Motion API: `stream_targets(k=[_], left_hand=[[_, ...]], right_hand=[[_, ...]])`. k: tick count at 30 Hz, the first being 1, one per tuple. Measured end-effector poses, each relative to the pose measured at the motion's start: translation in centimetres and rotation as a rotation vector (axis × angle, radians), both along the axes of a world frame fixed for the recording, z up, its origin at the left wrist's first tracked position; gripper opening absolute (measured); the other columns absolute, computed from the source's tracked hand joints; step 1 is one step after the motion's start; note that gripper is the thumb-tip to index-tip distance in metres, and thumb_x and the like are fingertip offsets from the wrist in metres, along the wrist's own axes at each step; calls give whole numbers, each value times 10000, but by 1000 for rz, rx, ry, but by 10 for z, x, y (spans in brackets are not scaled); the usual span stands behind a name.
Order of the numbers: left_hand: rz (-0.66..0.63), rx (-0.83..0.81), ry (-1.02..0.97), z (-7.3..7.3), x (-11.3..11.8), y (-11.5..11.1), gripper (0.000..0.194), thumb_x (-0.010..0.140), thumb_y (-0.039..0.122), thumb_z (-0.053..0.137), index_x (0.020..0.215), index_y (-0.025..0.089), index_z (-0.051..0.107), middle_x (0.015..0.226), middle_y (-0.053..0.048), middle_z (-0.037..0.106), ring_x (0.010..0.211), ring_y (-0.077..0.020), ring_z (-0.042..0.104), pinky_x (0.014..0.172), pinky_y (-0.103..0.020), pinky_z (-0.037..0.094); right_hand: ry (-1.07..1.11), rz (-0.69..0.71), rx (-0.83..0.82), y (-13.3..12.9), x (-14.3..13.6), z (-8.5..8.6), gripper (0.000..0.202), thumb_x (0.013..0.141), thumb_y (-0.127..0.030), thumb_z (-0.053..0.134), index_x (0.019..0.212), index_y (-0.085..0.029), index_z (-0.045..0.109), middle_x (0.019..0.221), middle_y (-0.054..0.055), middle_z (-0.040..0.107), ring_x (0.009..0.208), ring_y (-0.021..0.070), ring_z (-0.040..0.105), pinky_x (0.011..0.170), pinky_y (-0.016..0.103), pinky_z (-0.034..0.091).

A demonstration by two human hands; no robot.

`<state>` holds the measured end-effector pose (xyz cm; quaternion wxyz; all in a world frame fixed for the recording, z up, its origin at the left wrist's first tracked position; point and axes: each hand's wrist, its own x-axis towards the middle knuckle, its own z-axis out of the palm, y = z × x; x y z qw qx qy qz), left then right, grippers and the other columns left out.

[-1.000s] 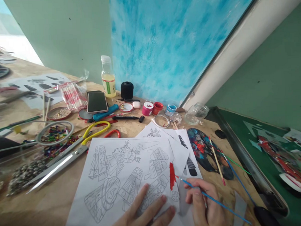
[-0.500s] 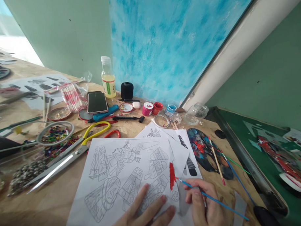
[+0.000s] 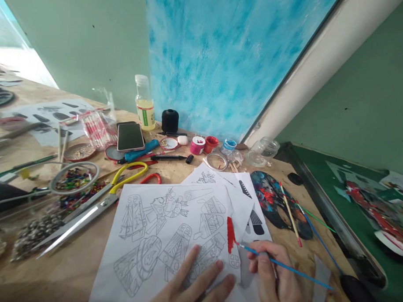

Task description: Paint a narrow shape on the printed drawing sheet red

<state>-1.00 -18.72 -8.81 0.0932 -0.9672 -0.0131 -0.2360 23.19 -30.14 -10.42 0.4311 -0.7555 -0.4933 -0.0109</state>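
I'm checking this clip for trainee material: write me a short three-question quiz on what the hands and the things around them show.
1. True or false: the right hand holds a blue-handled brush whose tip meets the red patch on the line drawing.
2. What does the left hand do? A) lifts the scissors B) lies flat on the line drawing C) holds the phone
3. Fill in: the paint palette lies to the ____ of the papers, seen from the camera.

Key: 1 true; 2 B; 3 right.
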Motion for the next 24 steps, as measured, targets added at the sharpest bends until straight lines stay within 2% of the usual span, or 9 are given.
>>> stream_targets(k=[2,3,7,9,12,18,21,24], left_hand=[[7,1,8,-1,0,0,366,1219,420,519,1539,352,685,1689,110,590,1538,-188,519,1456,-478,179],[7,5,31,0,0,0,367,1219,385,520,1553,359,671,1692,122,584,1543,-183,512,1446,-463,213],[7,25,90,6,-1,2,393,1215,375,520,1591,369,632,1704,137,572,1538,-179,517,1247,-386,509],[0,25,117,9,-3,3,407,1217,378,507,1610,364,612,1722,126,555,1542,-189,521,1164,-392,571],[-10,14,139,7,-5,2,416,1224,374,483,1623,355,599,1740,113,535,1549,-194,520,1195,-400,556],[6,29,96,-5,-4,-3,403,1223,335,500,1605,377,618,1755,108,516,1560,-198,514,1250,-418,516],[30,25,103,-2,-4,-2,409,1218,379,522,1620,406,592,1749,133,518,1559,-185,510,1227,-415,533],[10,18,139,4,-5,-1,418,1220,365,510,1630,381,586,1751,127,519,1566,-191,504,1177,-416,567]], right_hand=[[21,-2,12,0,-3,2,390,1183,-550,441,1107,-258,687,761,-5,745,645,157,748,659,244,591],[26,-2,15,0,-4,3,390,1183,-553,440,1111,-259,686,757,-7,743,663,161,759,671,247,593],[60,-12,-1,-1,-6,4,380,1184,-553,443,1076,-266,667,719,-24,725,602,141,719,633,233,568],[60,-16,7,-2,-6,3,378,1184,-559,440,1100,-268,666,729,-27,727,589,135,704,632,232,563],[54,-7,5,-3,-5,1,379,1184,-567,433,1139,-269,664,754,-22,739,631,148,732,669,243,579],[43,2,17,-4,-5,4,394,1184,-555,421,1100,-258,665,702,-3,723,574,172,708,596,266,565],[33,-3,-2,-3,-6,5,404,1185,-566,412,1100,-262,665,693,-11,718,583,177,727,597,272,563],[42,-18,-33,-4,-8,5,402,1175,-570,429,1036,-273,662,657,-30,701,531,160,696,558,263,536]])
